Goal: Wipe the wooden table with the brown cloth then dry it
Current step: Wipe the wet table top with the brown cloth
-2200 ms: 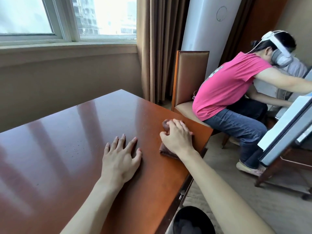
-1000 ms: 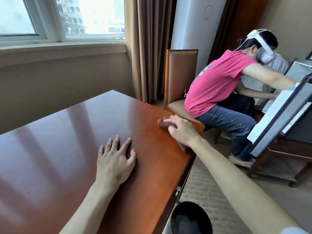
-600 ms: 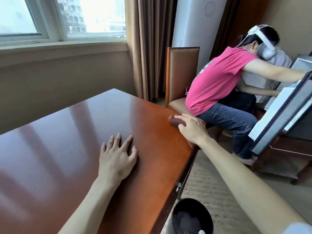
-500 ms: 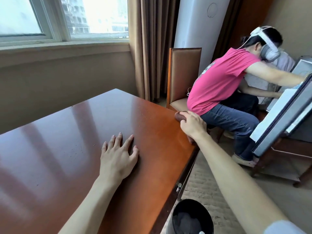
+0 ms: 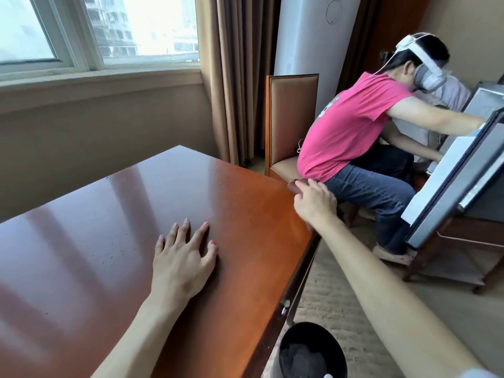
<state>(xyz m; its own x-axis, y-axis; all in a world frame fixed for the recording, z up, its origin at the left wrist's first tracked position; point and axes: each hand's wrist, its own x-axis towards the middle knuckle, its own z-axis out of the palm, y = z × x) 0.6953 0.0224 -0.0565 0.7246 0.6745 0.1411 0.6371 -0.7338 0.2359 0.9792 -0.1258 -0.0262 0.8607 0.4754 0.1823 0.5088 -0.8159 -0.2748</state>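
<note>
Right hand (image 5: 313,205) slid cloth (image 5: 295,186) edgeward, bin (image 5: 338,347) dark

your reddish-brown wooden table (image 5: 191,192) looks glossy and smooth, mirroring the window. the small brown cloth (image 5: 294,187) looks soft and matt. the beige carpet (image 5: 332,290) looks rough and ribbed.

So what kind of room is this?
Probably a hotel room or similar furnished room, not a kitchen or workshop: a glossy wooden table, heavy floor-length curtains beside a city-view window, a padded chair and carpet.
</note>
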